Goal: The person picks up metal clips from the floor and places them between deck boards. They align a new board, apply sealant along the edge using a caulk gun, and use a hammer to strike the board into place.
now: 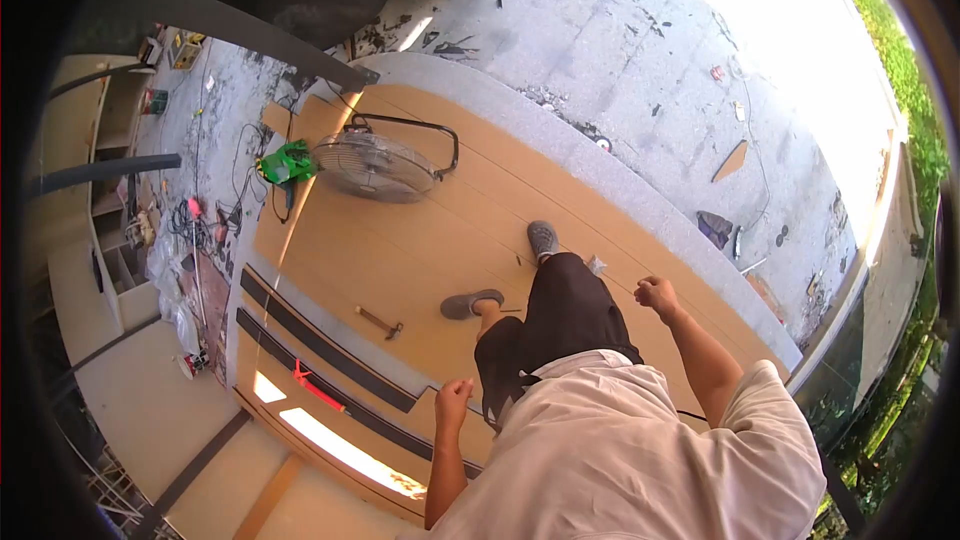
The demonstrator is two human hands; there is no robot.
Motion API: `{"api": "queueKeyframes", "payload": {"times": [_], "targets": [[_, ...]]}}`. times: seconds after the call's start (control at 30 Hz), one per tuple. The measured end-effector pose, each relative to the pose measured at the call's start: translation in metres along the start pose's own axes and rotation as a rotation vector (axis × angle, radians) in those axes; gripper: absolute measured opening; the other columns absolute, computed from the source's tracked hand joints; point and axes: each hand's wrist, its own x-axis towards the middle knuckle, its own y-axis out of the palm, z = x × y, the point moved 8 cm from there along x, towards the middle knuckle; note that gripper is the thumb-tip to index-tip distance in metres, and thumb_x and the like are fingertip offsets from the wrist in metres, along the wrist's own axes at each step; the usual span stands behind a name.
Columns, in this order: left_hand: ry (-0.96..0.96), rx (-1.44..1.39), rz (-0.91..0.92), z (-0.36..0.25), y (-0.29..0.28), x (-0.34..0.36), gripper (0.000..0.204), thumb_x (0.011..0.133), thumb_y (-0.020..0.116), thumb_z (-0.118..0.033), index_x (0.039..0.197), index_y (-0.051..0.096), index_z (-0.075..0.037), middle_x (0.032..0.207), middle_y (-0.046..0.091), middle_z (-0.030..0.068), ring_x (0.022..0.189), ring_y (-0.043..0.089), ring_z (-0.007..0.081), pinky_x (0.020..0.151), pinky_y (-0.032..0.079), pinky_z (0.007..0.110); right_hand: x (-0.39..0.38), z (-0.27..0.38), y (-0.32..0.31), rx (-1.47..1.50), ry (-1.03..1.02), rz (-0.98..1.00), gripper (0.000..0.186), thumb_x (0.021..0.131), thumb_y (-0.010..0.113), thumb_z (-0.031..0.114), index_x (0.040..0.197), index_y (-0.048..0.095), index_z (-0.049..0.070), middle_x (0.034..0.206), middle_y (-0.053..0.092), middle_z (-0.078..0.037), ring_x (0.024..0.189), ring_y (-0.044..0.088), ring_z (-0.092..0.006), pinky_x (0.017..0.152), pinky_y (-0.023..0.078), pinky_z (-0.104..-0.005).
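Beneath the person's feet spreads a broad tan surface with thin parallel seams and a curved edge (485, 190); it fills the middle of the view. This much looks complete: its sections lie flat, side by side, with a grey border along the curve. Two long, narrow, dark strips (328, 340) lie near its lower-left side; whether they are fixed cannot be told, so how much is left stays unclear.

The two bare hands are well apart, with loosely curled fingers. The left hand (453, 402) is near the strips, the right hand (655, 295) out above the tan surface; neither visibly holds anything, though the palms are hidden. A wooden-handled hammer (380, 324) lies unused near the strips, and a slim red tool (318, 389) rests by the lower one. Farther out stand a round metal-caged fan (375, 165) and, beside it, a bright green bundle (286, 162). Scraps litter the grey floor (600, 50) beyond.
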Motion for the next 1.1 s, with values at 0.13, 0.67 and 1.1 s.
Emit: {"api": "queueKeyframes", "payload": {"times": [0.13,0.67,1.1], "targets": [[-0.079,-0.240,-0.073,-0.025,0.008,-0.002,0.029,0.099,0.068,-0.029,0.108,0.069,-0.001,0.092,0.074,0.0076,0.081,0.067,0.0156,0.076,0.053,0.031,-0.014,0.009,-0.071,-0.016,0.040,-0.060,0.027,0.099,0.058,0.017,0.111,0.066,-0.006,0.089,0.072,-0.014,0.075,0.070,-0.0215,0.067,0.058,-0.0330],[-0.185,-0.281,0.149,-0.070,0.007,0.134,0.039,0.097,0.069,-0.034,0.086,0.072,0.003,0.086,0.074,0.0120,0.077,0.071,0.0201,0.069,0.057,0.033,0.011,0.145,-0.056,-0.044,-0.050,-0.015,0.031,0.101,0.059,0.024,0.112,0.066,-0.005,0.094,0.073,-0.013,0.081,0.070,-0.0209,0.072,0.058,-0.0342],[0.072,-0.483,0.182,-0.336,-0.159,0.409,0.033,0.098,0.073,-0.032,0.086,0.071,-0.001,0.078,0.067,0.0013,0.069,0.062,0.0085,0.063,0.050,0.023,0.013,0.269,-0.068,0.185,-0.151,-0.286,0.029,0.102,0.057,0.020,0.116,0.066,-0.003,0.094,0.074,-0.013,0.079,0.071,-0.0215,0.072,0.059,-0.0343]]}}
